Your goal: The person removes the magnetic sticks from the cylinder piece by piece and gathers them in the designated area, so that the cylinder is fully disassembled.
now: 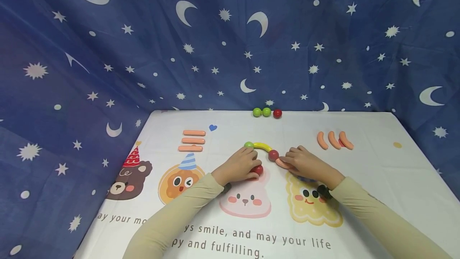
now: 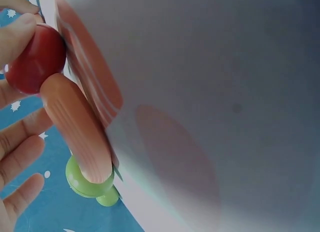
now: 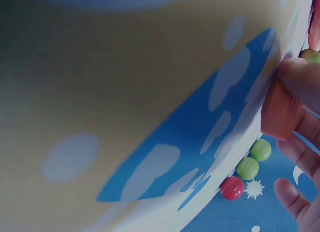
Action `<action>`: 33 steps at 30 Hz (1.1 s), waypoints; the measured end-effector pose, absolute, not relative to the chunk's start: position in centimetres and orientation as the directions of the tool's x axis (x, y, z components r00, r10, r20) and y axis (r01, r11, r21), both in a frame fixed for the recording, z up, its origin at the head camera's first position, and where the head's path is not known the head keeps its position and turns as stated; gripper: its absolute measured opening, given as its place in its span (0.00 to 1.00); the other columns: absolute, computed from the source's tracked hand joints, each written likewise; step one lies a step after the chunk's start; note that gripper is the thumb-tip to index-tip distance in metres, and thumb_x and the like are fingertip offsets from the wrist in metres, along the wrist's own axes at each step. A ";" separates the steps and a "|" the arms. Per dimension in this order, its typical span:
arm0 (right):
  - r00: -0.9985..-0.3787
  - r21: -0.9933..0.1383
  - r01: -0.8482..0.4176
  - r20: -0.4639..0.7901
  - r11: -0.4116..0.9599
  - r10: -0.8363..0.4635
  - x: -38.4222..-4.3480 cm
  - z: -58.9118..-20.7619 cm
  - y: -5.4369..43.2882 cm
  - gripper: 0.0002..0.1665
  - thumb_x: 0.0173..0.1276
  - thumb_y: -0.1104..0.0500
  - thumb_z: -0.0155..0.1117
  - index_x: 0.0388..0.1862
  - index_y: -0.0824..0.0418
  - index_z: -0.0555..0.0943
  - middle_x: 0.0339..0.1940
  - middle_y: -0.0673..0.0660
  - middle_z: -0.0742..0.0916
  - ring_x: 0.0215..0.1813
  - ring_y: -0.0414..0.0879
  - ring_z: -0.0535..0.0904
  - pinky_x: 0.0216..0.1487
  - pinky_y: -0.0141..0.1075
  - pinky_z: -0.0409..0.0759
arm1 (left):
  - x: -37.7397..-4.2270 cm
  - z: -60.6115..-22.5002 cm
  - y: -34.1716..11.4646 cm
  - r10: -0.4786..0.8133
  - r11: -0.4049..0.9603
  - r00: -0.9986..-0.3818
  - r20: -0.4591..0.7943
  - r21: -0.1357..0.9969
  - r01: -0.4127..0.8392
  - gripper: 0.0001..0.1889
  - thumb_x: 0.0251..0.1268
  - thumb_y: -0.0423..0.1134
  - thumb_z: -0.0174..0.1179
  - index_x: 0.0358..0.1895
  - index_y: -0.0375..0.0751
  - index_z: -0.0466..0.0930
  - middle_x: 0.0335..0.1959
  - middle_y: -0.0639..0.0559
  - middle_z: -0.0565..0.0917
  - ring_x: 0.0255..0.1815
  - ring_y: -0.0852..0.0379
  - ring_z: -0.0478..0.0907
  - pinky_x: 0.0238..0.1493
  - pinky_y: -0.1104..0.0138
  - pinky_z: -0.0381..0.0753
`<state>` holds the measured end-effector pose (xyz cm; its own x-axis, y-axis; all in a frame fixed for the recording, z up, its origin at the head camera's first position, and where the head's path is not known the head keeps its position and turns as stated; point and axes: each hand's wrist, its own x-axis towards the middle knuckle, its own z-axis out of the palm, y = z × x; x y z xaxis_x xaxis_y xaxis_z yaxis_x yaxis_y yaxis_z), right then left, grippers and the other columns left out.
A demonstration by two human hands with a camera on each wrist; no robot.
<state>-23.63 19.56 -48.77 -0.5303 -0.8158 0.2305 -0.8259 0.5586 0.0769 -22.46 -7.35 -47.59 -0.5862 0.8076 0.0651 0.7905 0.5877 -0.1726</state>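
Note:
In the head view my left hand is over the middle of the table, pinching a red ball. The left wrist view shows this red ball between thumb and fingers, against the end of an orange stick. That stick's far end meets a green ball. A yellow curved stick runs from the green ball to another red ball. My right hand pinches an orange curved stick whose end lies at that second red ball; its other end is hidden by the fingers.
Several straight orange sticks lie at the left. Curved orange sticks lie at the right. Two green balls and a red ball sit at the table's back edge, before a blue star-patterned curtain. A printed white cloth covers the table.

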 end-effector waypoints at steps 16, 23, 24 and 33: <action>-0.533 0.146 -0.822 0.139 0.550 -0.834 -23.4 -48.6 19.3 0.20 0.59 0.57 0.67 0.52 0.54 0.81 0.34 0.49 0.82 0.39 0.45 0.73 0.43 0.41 0.73 | -22.5 -47.6 -7.3 0.807 0.587 -0.588 0.063 -0.201 0.784 0.20 0.60 0.62 0.55 0.48 0.55 0.79 0.45 0.55 0.78 0.50 0.57 0.71 0.64 0.63 0.65; -0.566 0.147 -0.806 0.089 0.573 -0.819 -23.0 -48.8 19.7 0.23 0.62 0.57 0.64 0.58 0.51 0.78 0.36 0.50 0.81 0.40 0.46 0.72 0.43 0.41 0.70 | -22.6 -47.6 -7.3 0.813 0.577 -0.579 0.054 -0.207 0.790 0.21 0.60 0.62 0.54 0.47 0.53 0.79 0.45 0.55 0.78 0.50 0.56 0.70 0.64 0.63 0.65; -0.573 0.145 -0.803 0.078 0.578 -0.816 -22.9 -48.7 19.8 0.23 0.62 0.57 0.63 0.58 0.51 0.78 0.36 0.51 0.81 0.40 0.46 0.72 0.43 0.41 0.70 | -22.6 -47.6 -7.3 0.814 0.576 -0.579 0.055 -0.207 0.791 0.21 0.60 0.62 0.54 0.47 0.53 0.79 0.45 0.55 0.78 0.50 0.56 0.70 0.64 0.63 0.65; -0.609 0.068 -0.781 0.142 0.621 -0.780 -22.4 -48.6 21.7 0.17 0.58 0.58 0.68 0.48 0.54 0.81 0.38 0.49 0.83 0.43 0.46 0.75 0.44 0.42 0.72 | -22.5 -47.6 -7.3 0.813 0.580 -0.578 0.072 -0.198 0.790 0.21 0.59 0.62 0.55 0.48 0.54 0.79 0.45 0.54 0.78 0.51 0.56 0.71 0.63 0.63 0.66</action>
<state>-22.42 21.74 -48.62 -0.6087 -0.7805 0.1424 -0.7806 0.6213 0.0680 -22.54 -7.35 -47.61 -0.5784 0.8126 0.0719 0.7903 0.5800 -0.1977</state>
